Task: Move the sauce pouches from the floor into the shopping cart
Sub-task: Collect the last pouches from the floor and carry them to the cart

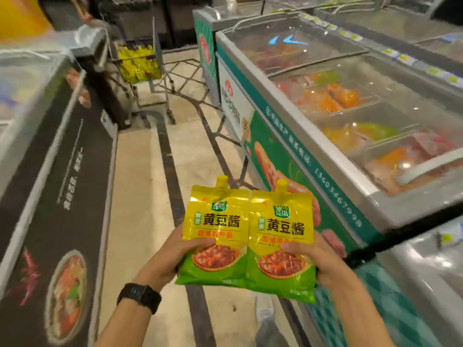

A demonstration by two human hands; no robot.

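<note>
Nearest, two bare forearms reach in from the near edge, the left one wearing a black wristwatch (139,297). The left grip (172,256) is clenched around the lower half of one yellow-and-green foil sauce pouch with a spout cap (215,234). The right grip (323,266) grasps a second, matching pouch (283,246) the same way, thumb across its front. Both pouches stand upright, side by side with their edges touching, held off the beige tiled floor (140,196) in the near middle of the aisle.

The grey wire shopping cart (157,71) stands at the far end of the aisle, well apart from the hands, with a heap of similar yellow pouches (139,62) already in its basket. A long glass-topped chest freezer with green side panels (288,151) runs along the right. A black-panelled freezer (62,196) lines the left, leaving a narrow lane between them. No pouch shows on the floor in this view.

This looks like the carrying step, with the drop into the cart not yet done. The likeliest fault is a slip: the foil looks slick and each pouch is held only low down, so a loosening thumb could let a top-heavy pouch fold over and fall. At the cart, a spout cap might catch the wire rim, or a careless toss might slide off the heap.
</note>
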